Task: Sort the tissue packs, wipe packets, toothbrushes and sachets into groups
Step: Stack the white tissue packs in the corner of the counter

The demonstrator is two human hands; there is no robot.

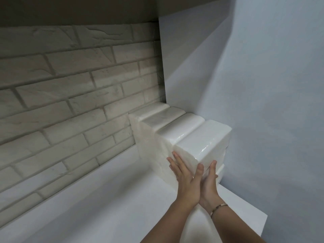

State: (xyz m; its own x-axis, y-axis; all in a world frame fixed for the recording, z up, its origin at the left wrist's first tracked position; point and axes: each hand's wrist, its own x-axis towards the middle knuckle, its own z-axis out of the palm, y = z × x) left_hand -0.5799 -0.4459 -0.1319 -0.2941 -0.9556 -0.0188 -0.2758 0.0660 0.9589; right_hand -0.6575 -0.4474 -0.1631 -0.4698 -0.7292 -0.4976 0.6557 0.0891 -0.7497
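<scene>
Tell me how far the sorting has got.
Done: tissue packs stand grouped in a stepped row along the plain wall on the white shelf. In hand: the left hand and right hand press flat-fingered against the nearest pack, apparently squaring it to the row. Left: no wipe packets, toothbrushes or sachets show in this view, so their groups cannot be confirmed.

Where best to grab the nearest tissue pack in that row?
Grip the nearest tissue pack at its left end, coming from the open shelf side. The wall blocks its right end and the next pack sits against its far face, so only left end, near face and top are free. Probably span its thickness there.
</scene>
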